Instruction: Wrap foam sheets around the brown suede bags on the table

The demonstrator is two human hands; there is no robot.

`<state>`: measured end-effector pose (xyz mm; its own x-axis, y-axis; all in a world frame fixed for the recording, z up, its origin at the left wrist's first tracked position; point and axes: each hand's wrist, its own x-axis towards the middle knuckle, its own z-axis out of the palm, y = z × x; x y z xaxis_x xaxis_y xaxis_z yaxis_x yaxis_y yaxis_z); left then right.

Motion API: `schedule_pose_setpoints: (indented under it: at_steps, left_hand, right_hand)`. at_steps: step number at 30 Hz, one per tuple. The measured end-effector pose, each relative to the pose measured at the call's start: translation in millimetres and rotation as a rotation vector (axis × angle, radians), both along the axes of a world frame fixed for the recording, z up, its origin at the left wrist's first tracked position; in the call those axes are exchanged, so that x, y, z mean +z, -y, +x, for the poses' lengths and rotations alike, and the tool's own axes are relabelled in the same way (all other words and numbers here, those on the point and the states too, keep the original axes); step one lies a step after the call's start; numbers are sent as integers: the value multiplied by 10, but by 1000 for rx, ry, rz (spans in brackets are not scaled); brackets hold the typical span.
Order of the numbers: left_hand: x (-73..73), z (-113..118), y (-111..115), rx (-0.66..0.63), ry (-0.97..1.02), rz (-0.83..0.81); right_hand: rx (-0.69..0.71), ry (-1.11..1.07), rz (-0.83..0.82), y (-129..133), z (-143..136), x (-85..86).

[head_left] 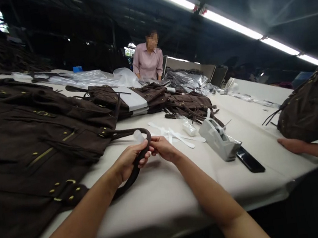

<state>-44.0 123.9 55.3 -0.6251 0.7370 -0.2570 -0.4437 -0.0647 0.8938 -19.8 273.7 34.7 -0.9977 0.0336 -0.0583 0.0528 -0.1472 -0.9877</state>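
Note:
A dark brown bag (pixel 69 135) with gold-coloured zips and buckles lies across the left of the table. Its curved handle (pixel 133 175) arches out over the white table cover. My left hand (pixel 128 162) is wrapped round this handle, thumb on top. At the outer side of the bend, my right hand (pixel 164 148) has its fingers closed against the handle; the fingertips are partly hidden. A small translucent white piece (pixel 138 136) shows beside the handle, just above my left thumb. Whether a hand touches that piece I cannot tell.
White strips (pixel 176 135) and a clear plastic packet (pixel 189 126) lie past my right hand. Beside them are a grey tape dispenser (pixel 219 140) and a black phone (pixel 250 159). More brown bags (pixel 186 103) lie behind. Another person's hand (pixel 293 145) touches a bag (pixel 311 107) at right; someone stands across the table.

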Motion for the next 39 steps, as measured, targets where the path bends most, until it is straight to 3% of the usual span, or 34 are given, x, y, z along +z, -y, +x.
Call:
schedule_pose_setpoints:
  at_steps: [6,14,20,27,30,35,37,39]
  left_hand:
    - [-15,1,-29,180,-151,-27]
    - [-58,-48,-36,250,-288,48]
    - [-66,-126,-9,412,-261,32]
    - [-136,-81,-31,414,-636,-146]
    - [-144,-66,-33,416,-725,-155]
    - [-96,-74,-20,451,-843,-26]
    - [-83,-80,-18,474,-797,-14]
    - [-75,-82,-19,519,-743,2]
  right_hand:
    - [29,-51,34,-191,3,32]
    - [41,-105,129,-225,12,80]
    - [6,-46,14,-297,194,299]
    - [137,-126,-206,-203,223,333]
    - [70,-191,-89,-143,193,311]
    - [-297,-441,418,-50,154,301]
    - [-308,-498,474,-13,151,292]
    - [-251,-449,419,16,151,273]
